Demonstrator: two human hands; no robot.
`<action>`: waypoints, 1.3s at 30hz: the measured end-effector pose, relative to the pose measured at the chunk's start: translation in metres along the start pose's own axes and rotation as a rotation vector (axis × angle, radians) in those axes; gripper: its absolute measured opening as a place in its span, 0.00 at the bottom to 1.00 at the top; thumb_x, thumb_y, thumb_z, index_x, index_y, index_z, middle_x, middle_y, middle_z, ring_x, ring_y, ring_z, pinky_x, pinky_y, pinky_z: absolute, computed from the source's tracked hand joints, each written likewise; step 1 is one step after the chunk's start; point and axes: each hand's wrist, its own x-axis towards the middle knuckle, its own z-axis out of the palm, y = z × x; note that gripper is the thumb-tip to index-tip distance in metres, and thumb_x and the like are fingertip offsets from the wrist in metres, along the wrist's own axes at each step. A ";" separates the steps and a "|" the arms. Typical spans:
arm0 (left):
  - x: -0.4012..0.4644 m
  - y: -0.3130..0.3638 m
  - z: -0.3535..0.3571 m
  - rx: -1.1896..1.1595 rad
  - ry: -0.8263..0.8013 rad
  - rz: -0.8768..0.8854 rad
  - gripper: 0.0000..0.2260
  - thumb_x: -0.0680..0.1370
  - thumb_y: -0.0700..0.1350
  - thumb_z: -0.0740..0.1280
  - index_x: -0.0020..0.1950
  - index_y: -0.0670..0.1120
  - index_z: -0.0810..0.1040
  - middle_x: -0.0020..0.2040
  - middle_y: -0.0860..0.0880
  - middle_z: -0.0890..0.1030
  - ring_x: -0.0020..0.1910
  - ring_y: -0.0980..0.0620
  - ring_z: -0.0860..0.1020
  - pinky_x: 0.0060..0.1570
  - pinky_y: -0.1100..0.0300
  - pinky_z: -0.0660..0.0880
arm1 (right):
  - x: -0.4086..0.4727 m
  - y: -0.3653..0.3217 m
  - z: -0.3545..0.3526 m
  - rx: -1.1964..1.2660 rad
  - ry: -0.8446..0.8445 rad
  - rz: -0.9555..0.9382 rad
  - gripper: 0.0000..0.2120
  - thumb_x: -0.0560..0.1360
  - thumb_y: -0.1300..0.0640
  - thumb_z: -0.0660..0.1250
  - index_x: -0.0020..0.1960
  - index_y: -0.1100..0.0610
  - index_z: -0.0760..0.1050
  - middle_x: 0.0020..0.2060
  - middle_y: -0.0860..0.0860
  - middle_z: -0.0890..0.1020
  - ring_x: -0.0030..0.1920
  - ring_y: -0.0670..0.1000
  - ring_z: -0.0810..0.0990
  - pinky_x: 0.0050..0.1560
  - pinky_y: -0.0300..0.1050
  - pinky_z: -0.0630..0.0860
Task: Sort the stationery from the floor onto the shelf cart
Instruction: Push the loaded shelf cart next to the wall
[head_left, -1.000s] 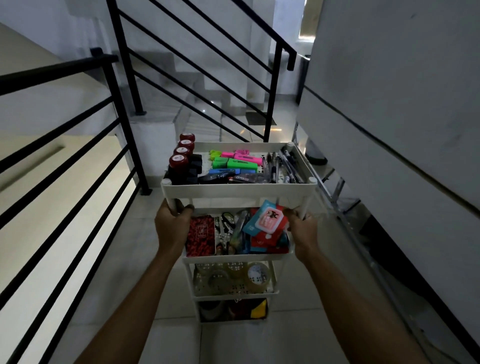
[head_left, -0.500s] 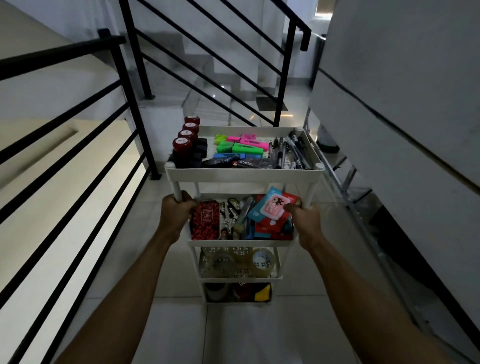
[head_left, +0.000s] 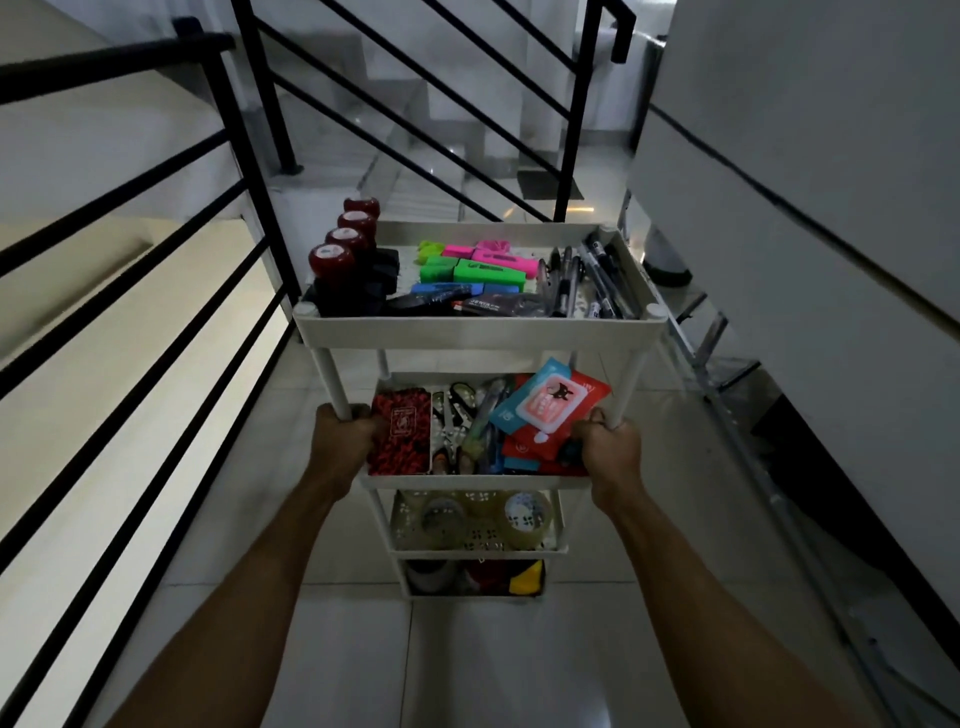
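Both hands (head_left: 343, 441) grip the upright shelf cart's (head_left: 475, 335) near posts.

Shelf cart (head_left: 475, 332) rolled forward toward 12 o'clock, nearer black railing (head_left: 571, 130) and stairs. Left hand (head_left: 343, 441) and right hand (head_left: 610, 449) grip front posts, arms stretched further out.

White shelf cart (head_left: 475, 332); dark red caps (head_left: 332, 256) on black bottles; green (head_left: 470, 271), pink (head_left: 498, 255) and blue highlighters (head_left: 467, 288); red-and-black patterned pouch (head_left: 401, 434); blue and red packets (head_left: 550, 402); clear tape rolls (head_left: 525, 514); black railing (head_left: 130, 218); pale tiled floor (head_left: 467, 649)
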 end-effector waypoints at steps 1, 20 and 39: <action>-0.003 -0.001 0.001 0.003 0.000 0.014 0.25 0.66 0.28 0.63 0.17 0.51 0.60 0.18 0.54 0.63 0.21 0.53 0.63 0.26 0.64 0.61 | -0.001 0.002 0.000 -0.008 0.014 -0.014 0.04 0.72 0.65 0.69 0.45 0.57 0.80 0.39 0.52 0.86 0.38 0.50 0.86 0.31 0.40 0.79; -0.073 -0.077 -0.017 0.120 -0.042 0.388 0.33 0.74 0.45 0.73 0.75 0.49 0.61 0.71 0.52 0.67 0.65 0.55 0.69 0.60 0.62 0.64 | -0.047 0.079 -0.037 -0.249 -0.019 -0.435 0.41 0.66 0.51 0.79 0.73 0.50 0.61 0.69 0.49 0.68 0.67 0.49 0.68 0.64 0.49 0.69; -0.006 -0.151 0.020 0.022 -0.053 0.110 0.20 0.69 0.37 0.76 0.58 0.44 0.74 0.49 0.52 0.81 0.46 0.60 0.80 0.44 0.64 0.78 | 0.002 0.145 -0.010 -0.204 -0.037 -0.253 0.25 0.67 0.54 0.78 0.55 0.40 0.69 0.48 0.37 0.81 0.49 0.36 0.80 0.43 0.33 0.77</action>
